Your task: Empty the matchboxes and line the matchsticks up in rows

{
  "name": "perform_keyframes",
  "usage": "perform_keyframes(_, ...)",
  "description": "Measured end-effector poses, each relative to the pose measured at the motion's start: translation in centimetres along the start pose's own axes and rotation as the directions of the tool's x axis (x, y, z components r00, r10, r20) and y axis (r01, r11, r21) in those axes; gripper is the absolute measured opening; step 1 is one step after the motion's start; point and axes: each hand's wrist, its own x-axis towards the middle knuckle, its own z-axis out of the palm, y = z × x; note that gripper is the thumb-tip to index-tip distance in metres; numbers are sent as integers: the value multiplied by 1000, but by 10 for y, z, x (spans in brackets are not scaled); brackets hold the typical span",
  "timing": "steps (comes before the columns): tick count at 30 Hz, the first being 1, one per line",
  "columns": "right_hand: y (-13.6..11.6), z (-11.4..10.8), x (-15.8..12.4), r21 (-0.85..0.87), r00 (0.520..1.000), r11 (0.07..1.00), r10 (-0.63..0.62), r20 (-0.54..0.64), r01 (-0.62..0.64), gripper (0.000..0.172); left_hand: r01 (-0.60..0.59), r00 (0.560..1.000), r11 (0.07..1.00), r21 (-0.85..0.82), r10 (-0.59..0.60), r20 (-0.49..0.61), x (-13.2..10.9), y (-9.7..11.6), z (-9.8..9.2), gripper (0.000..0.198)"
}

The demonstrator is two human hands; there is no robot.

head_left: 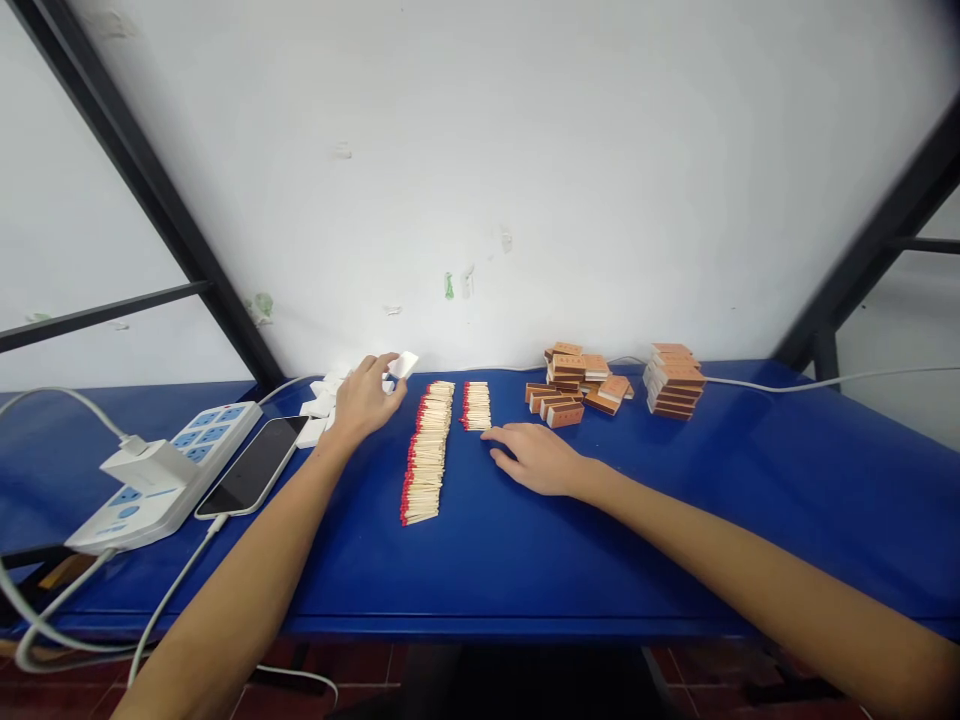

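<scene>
While left hand [366, 398] pinches white tray [403, 364], right hand [536, 458] spread beside matches [476, 405], well apart from table [525, 570] edge.

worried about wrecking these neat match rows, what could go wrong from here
1. The right hand rests on the table with its fingers right by the short row of matches; a small nudge could scatter it.
2. The left hand holds a white tray just beside the long row of matches; carrying it across low might knock that row askew.
3. The loosely piled boxes could tumble if bumped.
</scene>
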Motion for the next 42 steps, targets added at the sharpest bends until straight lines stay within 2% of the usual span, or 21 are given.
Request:
perform_keyframes(6,-8,-3,11,-84,992,990,121,43,-117,42,131,991,984,120,-126,-50,1,-32,-11,48)
perform_keyframes(9,-9,-1,12,-107,990,985,139,34,-135,42,212,977,965,157,-214,-4,3,-46,-16,50)
perform_keyframes(13,-6,-1,6,-53,996,995,89,-14,-89,40,280,948,942,183,-301,100,4,-62,-20,53)
perform_keyframes(16,-1,-13,-1,-28,995,998,59,-75,-61,37,300,933,934,192,-329,142,5,-69,-22,53)
perform_keyframes(18,5,-28,-7,-51,984,995,82,-159,-91,34,314,926,929,197,-345,155,5,-70,-22,51)
perform_keyframes(21,18,-50,-16,-104,948,969,190,-255,-223,33,341,919,919,199,-371,137,4,-69,-22,49)
perform_keyframes(24,34,-62,-23,-211,930,916,298,-216,-342,29,372,922,912,174,-385,46,4,-68,-22,44)
perform_keyframes(27,45,-62,-27,-277,936,895,322,-139,-349,27,384,923,919,86,-379,-73,5,-66,-23,28)
perform_keyframes(29,49,-61,-27,-291,941,895,316,-121,-338,28,376,914,924,-66,-381,-136,6,-61,-22,22)
perform_keyframes(32,52,-60,-26,-294,947,901,300,-116,-321,27,307,900,860,-407,-401,-170,8,-49,-17,35)
perform_keyframes(34,51,-61,-25,-276,951,910,293,-103,-310,23,256,905,796,-549,-397,-154,9,-37,-12,39)
perform_keyframes(37,46,-62,-24,-206,966,943,251,-70,-260,16,196,927,754,-627,-351,-132,9,-19,-4,38)
perform_keyframes(39,39,-61,-23,-136,982,973,177,-72,-185,17,150,943,732,-665,-308,-126,7,-7,0,38)
perform_keyframes(42,28,-54,-21,-39,986,997,54,-157,-61,15,90,962,706,-702,-243,-121,0,8,1,40)
